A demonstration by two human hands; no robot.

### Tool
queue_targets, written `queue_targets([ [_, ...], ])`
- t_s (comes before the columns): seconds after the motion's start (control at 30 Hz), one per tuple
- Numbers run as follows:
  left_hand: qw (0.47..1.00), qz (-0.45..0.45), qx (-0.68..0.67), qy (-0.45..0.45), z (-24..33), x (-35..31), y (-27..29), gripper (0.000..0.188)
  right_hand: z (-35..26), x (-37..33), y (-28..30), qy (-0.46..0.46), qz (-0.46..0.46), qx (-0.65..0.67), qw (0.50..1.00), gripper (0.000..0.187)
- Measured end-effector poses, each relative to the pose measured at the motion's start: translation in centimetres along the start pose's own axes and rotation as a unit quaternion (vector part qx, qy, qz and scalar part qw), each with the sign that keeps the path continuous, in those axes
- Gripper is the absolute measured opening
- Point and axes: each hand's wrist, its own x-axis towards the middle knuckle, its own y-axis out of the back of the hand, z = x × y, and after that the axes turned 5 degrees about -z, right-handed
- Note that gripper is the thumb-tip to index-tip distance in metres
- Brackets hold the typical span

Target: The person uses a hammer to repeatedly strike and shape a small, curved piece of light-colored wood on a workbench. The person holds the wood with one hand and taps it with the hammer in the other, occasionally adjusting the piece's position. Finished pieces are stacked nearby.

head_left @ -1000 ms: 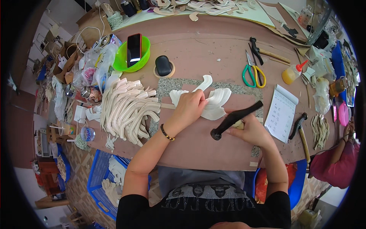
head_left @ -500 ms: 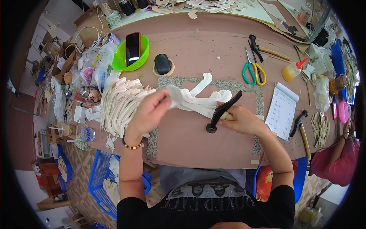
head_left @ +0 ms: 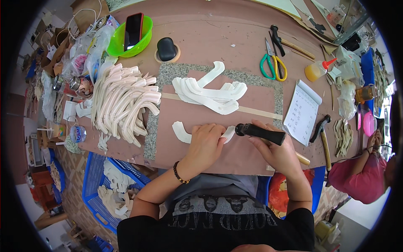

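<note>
My left hand (head_left: 205, 145) presses a white curved strip (head_left: 181, 132) against the brown work surface, fingers bunched on its middle; both ends of the strip show past the hand. My right hand (head_left: 275, 152) grips a hammer (head_left: 264, 134) with a black head and a wooden handle. The round face of the hammer head is close beside the strip's right end. Beyond my hands lies a loose pile of white curved strips (head_left: 210, 94). A larger heap of cream curved strips (head_left: 121, 101) is at the left.
A green bowl (head_left: 147, 38) holds a phone (head_left: 133, 31). Scissors (head_left: 268, 63), a second hammer (head_left: 278, 40), a glue bottle (head_left: 315, 71) and a notepad (head_left: 300, 111) are at the right. A third hammer (head_left: 323, 134) lies nearer. A co-worker's red sleeve (head_left: 357, 176) shows at far right.
My left hand has come down from the pile toward me and now holds a strip flat on the work surface. The hammer has turned and moved nearer to me, its face beside the strip.
</note>
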Motion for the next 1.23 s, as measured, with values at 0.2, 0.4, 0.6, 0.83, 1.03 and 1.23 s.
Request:
queue_targets([
  [0.2,0.999,0.025,0.011,0.026,0.3,-0.3,-1.0,0.031,-0.3,1.0,-0.9,-0.013,-0.031,-0.095,0.995,0.046],
  [0.4,0.997,0.068,0.030,0.000,0.5,-0.5,-1.7,0.030,-0.3,1.3,-1.0,-0.015,-0.032,-0.107,0.994,0.044],
  [0.6,0.977,0.079,0.181,-0.083,1.1,-0.7,-2.2,0.027,0.0,1.3,-0.9,0.002,-0.026,-0.104,0.994,0.044],
  [0.83,0.955,0.068,0.279,-0.075,1.8,-0.4,-2.9,0.028,-1.2,2.6,-1.1,0.007,-0.035,-0.097,0.995,0.047],
  [1.03,0.949,0.051,0.301,-0.079,2.5,-0.6,-2.2,0.026,-0.7,2.7,-1.4,0.040,0.008,-0.106,0.993,0.047],
  [1.23,0.965,0.036,0.226,-0.128,1.0,-1.8,-1.2,0.031,0.0,3.2,-1.9,0.015,-0.034,-0.149,0.988,0.050],
])
